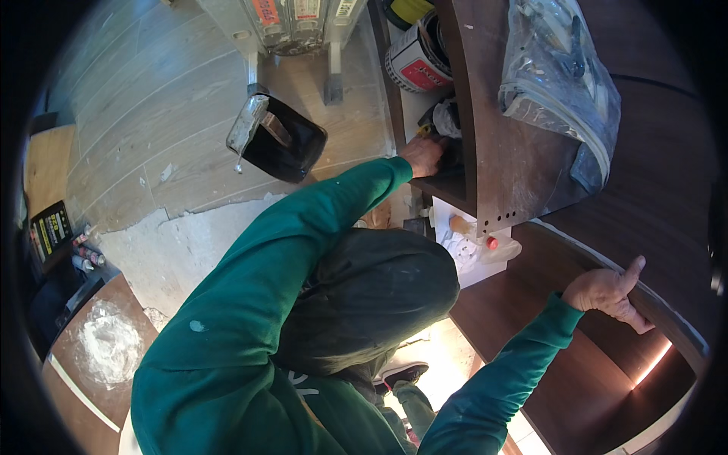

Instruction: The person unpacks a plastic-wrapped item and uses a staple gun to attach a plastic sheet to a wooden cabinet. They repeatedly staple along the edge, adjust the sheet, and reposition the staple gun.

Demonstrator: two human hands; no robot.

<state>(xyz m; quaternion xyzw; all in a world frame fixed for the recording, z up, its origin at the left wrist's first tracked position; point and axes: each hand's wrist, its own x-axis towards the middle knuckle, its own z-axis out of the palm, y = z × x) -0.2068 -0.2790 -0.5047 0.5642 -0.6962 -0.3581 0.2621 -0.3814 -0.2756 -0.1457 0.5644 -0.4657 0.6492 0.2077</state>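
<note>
My left hand reaches into an open compartment of a dark brown cabinet, among dark items and a bit of yellow. Its fingers are mostly in shadow, so what they hold cannot be made out. Beside it in the compartment lies a crumpled grey-white bundle, with a white and red paint can farther back. Over on the right, my right hand grips the edge of a brown panel, thumb on top and fingers curled under.
A clear zip bag of tools lies on the cabinet. Left of it stand a stepladder and a black bucket with a putty-smeared tool. White powder covers a board at lower left. A red-capped bottle sits below the cabinet.
</note>
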